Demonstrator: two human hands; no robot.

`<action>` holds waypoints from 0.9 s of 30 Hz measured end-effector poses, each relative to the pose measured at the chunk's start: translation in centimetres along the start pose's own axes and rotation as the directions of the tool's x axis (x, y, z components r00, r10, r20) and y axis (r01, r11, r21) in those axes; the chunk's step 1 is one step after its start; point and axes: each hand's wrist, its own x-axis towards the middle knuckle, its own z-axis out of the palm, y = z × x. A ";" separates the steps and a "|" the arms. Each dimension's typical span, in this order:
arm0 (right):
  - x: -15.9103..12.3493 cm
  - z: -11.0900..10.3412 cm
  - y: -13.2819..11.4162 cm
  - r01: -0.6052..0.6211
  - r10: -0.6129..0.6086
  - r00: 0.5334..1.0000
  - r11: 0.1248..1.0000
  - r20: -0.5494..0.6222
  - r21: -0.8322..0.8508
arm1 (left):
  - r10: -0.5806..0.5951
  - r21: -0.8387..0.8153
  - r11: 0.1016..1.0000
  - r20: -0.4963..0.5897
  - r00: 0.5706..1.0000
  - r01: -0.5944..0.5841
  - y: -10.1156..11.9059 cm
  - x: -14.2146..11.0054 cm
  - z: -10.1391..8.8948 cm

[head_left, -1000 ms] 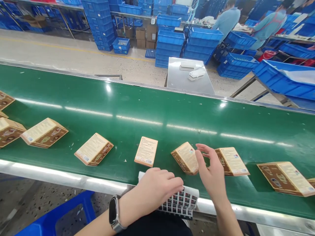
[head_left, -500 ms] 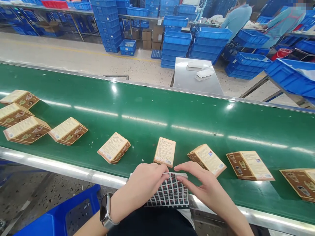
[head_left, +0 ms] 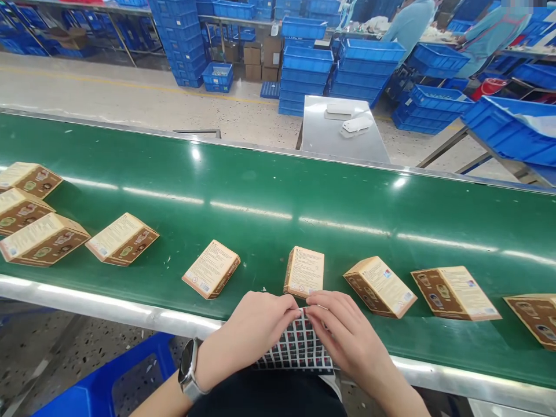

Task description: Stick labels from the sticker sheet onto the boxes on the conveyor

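At the left end of the green belt [head_left: 243, 174], three cream-and-brown boxes [head_left: 47, 238] sit clustered, one cut off by the edge of your view. Just right of them lies a fourth box [head_left: 122, 238], turned at an angle, and then, well apart, a fifth box [head_left: 211, 267] with its text-covered face up. Below the belt on this side you have a blue stool [head_left: 72, 399], partly visible.

Your left wrist wears a watch [head_left: 188, 368] with a metal-coloured band. Your left hand [head_left: 256, 324] pinches the top edge of a patterned sheet [head_left: 299, 347] between thumb and forefinger. The sheet hangs at the near rim of the belt, in front of your body, its white grid framing small dark rectangles. Just beyond your fingertips stands the sixth box [head_left: 305, 271].

Your right hand [head_left: 345, 330] meets that same top edge, its fingers bent and gathered right beside your left fingertips; you cannot tell whether they grip anything. Right of it follow an angled box [head_left: 386, 286], another box [head_left: 458, 292], and a last box [head_left: 534, 315] cut off at the right.
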 end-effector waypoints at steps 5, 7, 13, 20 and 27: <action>-0.8 -0.1 0.2 -0.233 0.246 0.967 0.958 -0.065 0.169 | -0.003 -0.015 1.000 -0.001 1.000 0.003 -0.1 0.5 0.2; -0.8 -0.6 0.6 -0.323 0.329 0.944 0.919 0.009 0.225 | 0.032 -0.007 0.999 0.025 0.999 -0.032 0.0 0.8 0.2; -0.7 -1.2 1.2 -0.255 0.242 0.966 0.954 0.095 0.158 | 0.088 0.105 0.990 0.060 0.994 -0.094 0.6 1.6 0.1; -1.7 -1.1 0.8 -0.142 0.150 0.977 0.988 -0.150 0.065 | 0.006 0.023 1.000 0.059 0.998 -0.007 1.5 2.4 0.0; -3.2 -0.8 4.1 -0.507 0.870 0.404 0.470 -0.282 0.722 | 0.268 0.052 0.962 0.021 0.963 -0.269 1.9 4.1 1.2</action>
